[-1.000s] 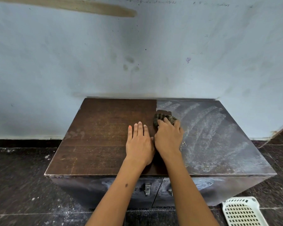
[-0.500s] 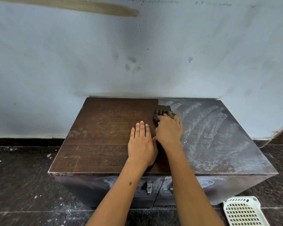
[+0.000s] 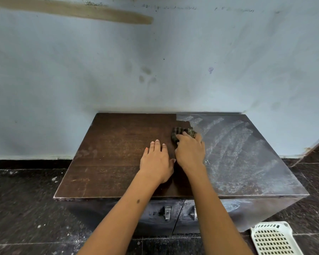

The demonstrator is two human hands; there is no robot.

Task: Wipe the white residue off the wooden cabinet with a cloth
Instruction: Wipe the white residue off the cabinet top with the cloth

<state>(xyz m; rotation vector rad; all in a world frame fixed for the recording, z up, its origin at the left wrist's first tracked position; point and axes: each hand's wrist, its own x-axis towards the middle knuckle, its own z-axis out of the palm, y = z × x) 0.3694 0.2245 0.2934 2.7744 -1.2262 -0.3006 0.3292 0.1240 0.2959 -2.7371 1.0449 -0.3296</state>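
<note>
Hands work side by side on the cabinet top, near its middle. The left hand lies flat on the clean brown wood, fingers straight and close together, palm down, holding nothing. The right hand, just beside it with the left thumb almost touching it, curls its fingers over a dark bunched cloth and presses it onto the top, toward the cabinet's rear edge. Only the cloth's far end shows past the fingertips. The cloth sits at the border between bare wood and the residue, which covers the cabinet's right half in pale smeared arcs. A white basket lies on the floor by the cabinet's front right corner. No readable writing shows anywhere.
</note>
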